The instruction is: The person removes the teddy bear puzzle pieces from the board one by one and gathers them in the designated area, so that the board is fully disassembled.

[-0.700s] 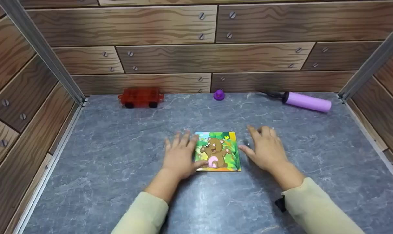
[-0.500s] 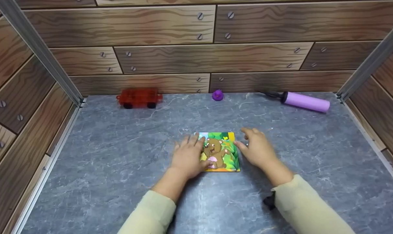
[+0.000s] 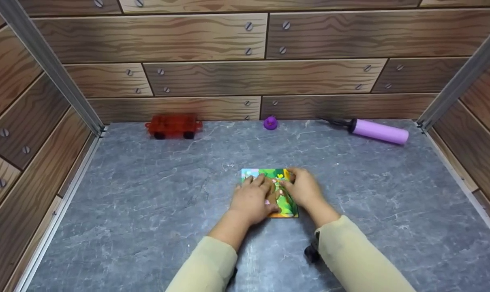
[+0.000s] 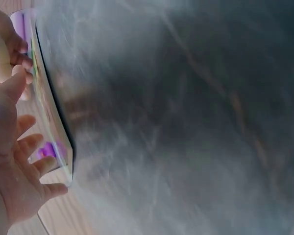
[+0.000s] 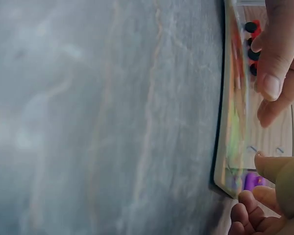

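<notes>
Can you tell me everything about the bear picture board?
The bear picture board is a thin, flat square lying on the grey table. It shows a brown cartoon bear among green leaves, with yellow at the top. The left hand and right hand both rest on it, covering most of the picture.

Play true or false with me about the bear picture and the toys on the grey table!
1. Both hands are on the bear picture. True: left hand, right hand.
2. The red toy car sits by the back wall. True.
3. The purple tube lies beside the red car. False: it lies far off, at the back right.
4. The bear picture stands against the wall. False: it lies flat on the table.
</notes>
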A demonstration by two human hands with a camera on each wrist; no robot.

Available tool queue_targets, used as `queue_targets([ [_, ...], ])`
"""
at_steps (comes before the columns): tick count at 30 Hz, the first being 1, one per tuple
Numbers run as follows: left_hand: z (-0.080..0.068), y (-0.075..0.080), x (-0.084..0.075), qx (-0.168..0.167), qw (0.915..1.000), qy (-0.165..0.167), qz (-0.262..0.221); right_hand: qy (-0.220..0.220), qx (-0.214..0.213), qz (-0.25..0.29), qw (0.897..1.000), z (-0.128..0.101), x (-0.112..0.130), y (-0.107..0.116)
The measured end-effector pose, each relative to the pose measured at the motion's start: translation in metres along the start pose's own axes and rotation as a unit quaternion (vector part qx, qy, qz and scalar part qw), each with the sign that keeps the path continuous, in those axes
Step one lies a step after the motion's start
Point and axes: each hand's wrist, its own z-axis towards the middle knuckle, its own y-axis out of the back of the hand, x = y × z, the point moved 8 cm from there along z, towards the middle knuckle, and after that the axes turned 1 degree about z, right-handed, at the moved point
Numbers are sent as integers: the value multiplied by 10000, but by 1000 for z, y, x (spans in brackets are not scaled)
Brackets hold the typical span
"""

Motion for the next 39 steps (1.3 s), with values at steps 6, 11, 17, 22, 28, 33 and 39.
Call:
queue_targets([
  [6, 3, -6, -4, 15, 10000, 2, 58, -174, -33, 149, 9997, 3, -7, -7],
  [11, 3, -3, -2, -13, 9997, 164, -204, -307, -187, 269, 9990, 4, -9, -9],
  [17, 2, -6, 4, 75, 9979, 420, -481, -487, -11, 452, 9978, 6, -8, -14],
  [22, 3, -7, 3, 153, 9970, 445, -608, -590, 117, 566, 9966, 7, -9, -14],
  [28, 2, -9, 2, 311, 9960, 508, -661, -798, 266, 684, 9941, 8, -12, -16],
  [33, 3, -6, 0, 265, 9956, 529, -728, -986, 359, 765, 9915, 10, -12, -13],
  [39, 4, -4, -2, 155, 9955, 535, -763, -1096, 393, 825, 9898, 11, -12, -10],
])
